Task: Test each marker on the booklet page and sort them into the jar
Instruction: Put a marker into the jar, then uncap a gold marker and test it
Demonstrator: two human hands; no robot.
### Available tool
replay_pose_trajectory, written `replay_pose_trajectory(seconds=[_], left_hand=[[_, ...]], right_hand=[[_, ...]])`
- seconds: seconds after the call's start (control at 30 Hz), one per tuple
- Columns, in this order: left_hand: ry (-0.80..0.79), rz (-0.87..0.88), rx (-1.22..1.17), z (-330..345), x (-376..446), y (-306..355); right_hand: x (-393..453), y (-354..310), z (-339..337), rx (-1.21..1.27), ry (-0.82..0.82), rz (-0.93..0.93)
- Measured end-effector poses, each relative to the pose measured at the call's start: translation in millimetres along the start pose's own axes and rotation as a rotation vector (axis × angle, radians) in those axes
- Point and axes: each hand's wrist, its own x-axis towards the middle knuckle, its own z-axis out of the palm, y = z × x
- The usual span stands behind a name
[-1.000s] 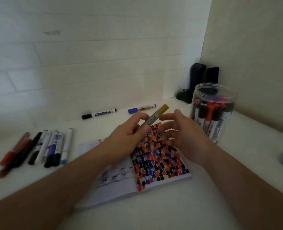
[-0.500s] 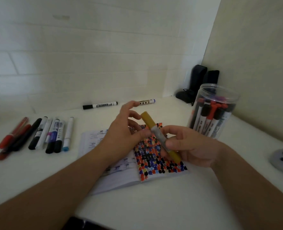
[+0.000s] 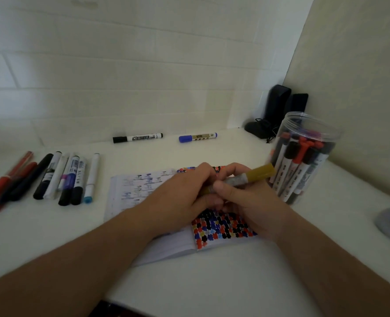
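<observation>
Gripping one gold marker (image 3: 255, 176) with both hands above the booklet (image 3: 221, 227).
Left hand (image 3: 184, 197) curled round the marker's near end, right hand (image 3: 246, 202) pinching its middle, thumb on top; gold end jutting out past the fingers toward the jar (image 3: 303, 156) just beyond. Spare markers (image 3: 68, 177) lying in a row well off to the left of the grip.

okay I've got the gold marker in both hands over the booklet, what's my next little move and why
Probably pull the cap off. Both hands, the left hand and right hand, grip the gold marker above the dotted booklet page, and its gold end still looks capped, so it can't be tested yet.
</observation>
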Motion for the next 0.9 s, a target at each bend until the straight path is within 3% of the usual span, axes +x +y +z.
replay_pose_trajectory(seconds=[0.27,0.63,0.8,0.9], left_hand=[[-0.040,0.093,0.168,1.3,-1.4,3.5],[-0.073,0.034,0.031,-0.4,1.5,2.9],[-0.150,-0.018,-0.011,-4.5,1.6,4.4],[-0.193,-0.098,-0.164,-9.2,-1.7,4.8]], right_hand=[[-0.3,-0.3,6.5,-0.028,0.094,-0.055],[-4.5,-1.6,9.5,0.072,0.096,-0.079],[-9.9,-3.3,1.8,-0.035,0.060,-0.136],[-9.8,-14.2,-9.9,0.001,0.111,-0.122]])
